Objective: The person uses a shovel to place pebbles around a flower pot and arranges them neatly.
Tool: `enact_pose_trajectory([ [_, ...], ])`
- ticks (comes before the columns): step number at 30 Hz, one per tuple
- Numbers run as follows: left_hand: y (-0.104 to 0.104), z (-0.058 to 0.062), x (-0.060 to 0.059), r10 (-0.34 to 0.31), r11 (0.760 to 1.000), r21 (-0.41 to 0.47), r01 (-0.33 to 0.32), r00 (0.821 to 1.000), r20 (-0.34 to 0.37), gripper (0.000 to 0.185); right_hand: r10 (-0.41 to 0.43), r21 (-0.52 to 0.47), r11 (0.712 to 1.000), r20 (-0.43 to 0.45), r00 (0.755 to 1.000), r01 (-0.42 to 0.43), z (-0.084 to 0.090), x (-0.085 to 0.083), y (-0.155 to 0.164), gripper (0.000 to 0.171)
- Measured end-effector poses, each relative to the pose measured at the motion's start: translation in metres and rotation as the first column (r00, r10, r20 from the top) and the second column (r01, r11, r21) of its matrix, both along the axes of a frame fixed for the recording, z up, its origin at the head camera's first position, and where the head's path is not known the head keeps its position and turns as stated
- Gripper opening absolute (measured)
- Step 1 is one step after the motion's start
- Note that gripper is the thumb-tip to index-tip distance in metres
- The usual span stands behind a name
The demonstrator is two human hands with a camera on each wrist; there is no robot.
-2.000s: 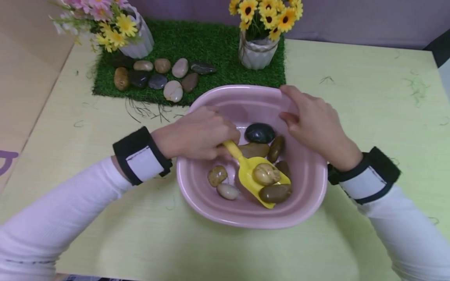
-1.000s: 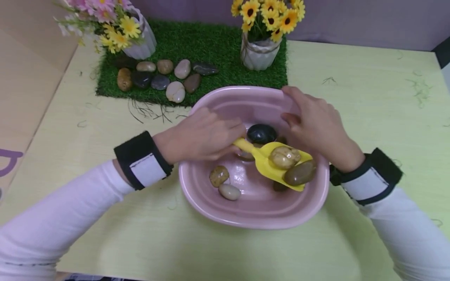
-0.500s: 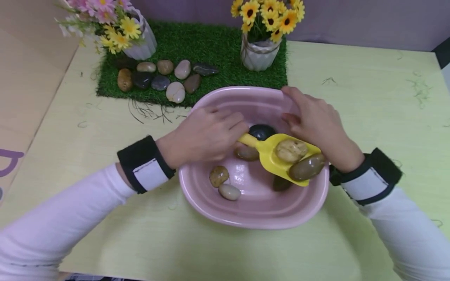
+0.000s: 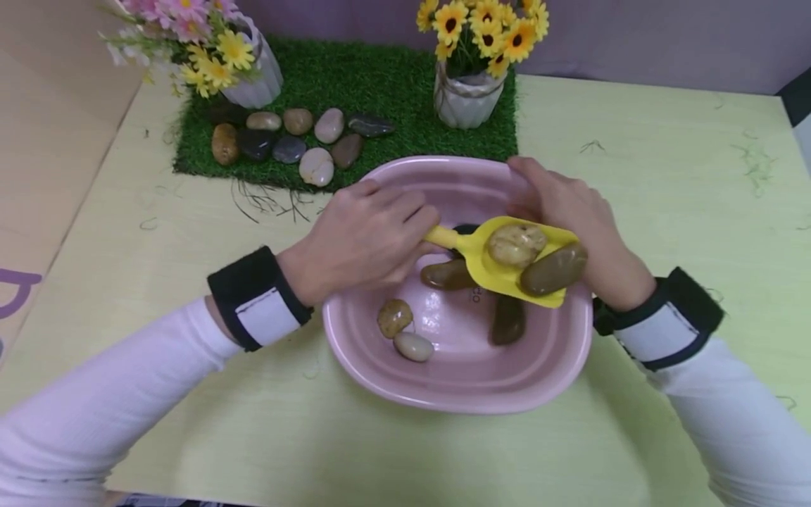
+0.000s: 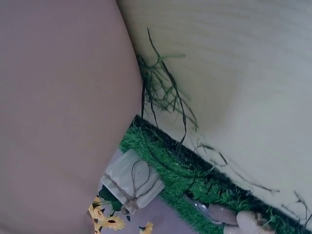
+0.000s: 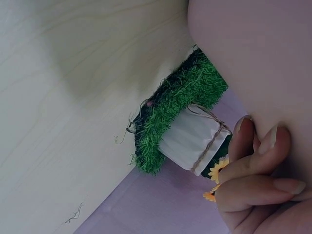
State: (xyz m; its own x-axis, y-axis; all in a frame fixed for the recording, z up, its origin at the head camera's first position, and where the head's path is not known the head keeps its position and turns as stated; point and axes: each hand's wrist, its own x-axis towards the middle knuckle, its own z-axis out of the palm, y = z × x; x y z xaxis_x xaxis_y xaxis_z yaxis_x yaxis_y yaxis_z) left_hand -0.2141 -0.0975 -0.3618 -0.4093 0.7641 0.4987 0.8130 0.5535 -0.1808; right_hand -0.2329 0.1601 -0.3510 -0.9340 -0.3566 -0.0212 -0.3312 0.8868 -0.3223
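Note:
My left hand point(image 4: 364, 236) grips the handle of a yellow plastic scoop point(image 4: 503, 264) held above the pink basin point(image 4: 456, 384). On the scoop lie a tan pebble point(image 4: 515, 243) and a brown pebble point(image 4: 553, 269). My right hand point(image 4: 564, 208) grips the basin's far right rim; the right wrist view shows its fingers point(image 6: 258, 161) curled over the pink wall point(image 6: 253, 53). Several pebbles stay in the basin, among them a mottled one point(image 4: 394, 317), a pale one point(image 4: 413, 346) and a dark brown one point(image 4: 508, 320). The left wrist view shows only the basin's outer wall point(image 5: 63, 112).
A green grass mat point(image 4: 355, 77) lies behind the basin with a cluster of pebbles point(image 4: 298, 137) on it. A white vase of pink and yellow flowers point(image 4: 250, 70) stands at its left, a twine-wrapped pot of sunflowers point(image 4: 465, 95) at its right. Loose grass strands point(image 4: 262, 201) litter the yellow-green table point(image 4: 665, 162).
My left hand has lifted the scoop with its two pebbles up out of the basin's bottom and toward the right rim. The right hand has stayed on the rim.

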Motion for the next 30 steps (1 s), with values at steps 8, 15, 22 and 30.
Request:
enact_pose_trajectory([
  [8,-0.006,0.004,0.0,-0.001,1.0,0.004,0.001,0.999,-0.041,0.034,0.011,0.014,1.0,0.02,1.0,-0.011,0.001,0.0,0.0,0.05],
  [15,-0.01,0.006,-0.002,0.008,1.0,0.027,-0.007,1.0,-0.028,0.035,0.038,-0.042,0.998,-0.017,0.999,-0.039,-0.001,0.003,0.003,0.049],
  [22,-0.02,0.014,-0.008,0.057,0.997,0.052,-0.053,0.996,-0.074,0.036,0.039,-0.099,0.994,-0.045,0.998,-0.043,-0.003,0.003,0.004,0.058],
  [30,-0.03,0.019,-0.014,0.094,0.995,0.047,-0.091,0.992,-0.079,0.038,-0.025,-0.016,1.0,-0.031,0.999,0.025,-0.002,0.002,-0.001,0.059],
])
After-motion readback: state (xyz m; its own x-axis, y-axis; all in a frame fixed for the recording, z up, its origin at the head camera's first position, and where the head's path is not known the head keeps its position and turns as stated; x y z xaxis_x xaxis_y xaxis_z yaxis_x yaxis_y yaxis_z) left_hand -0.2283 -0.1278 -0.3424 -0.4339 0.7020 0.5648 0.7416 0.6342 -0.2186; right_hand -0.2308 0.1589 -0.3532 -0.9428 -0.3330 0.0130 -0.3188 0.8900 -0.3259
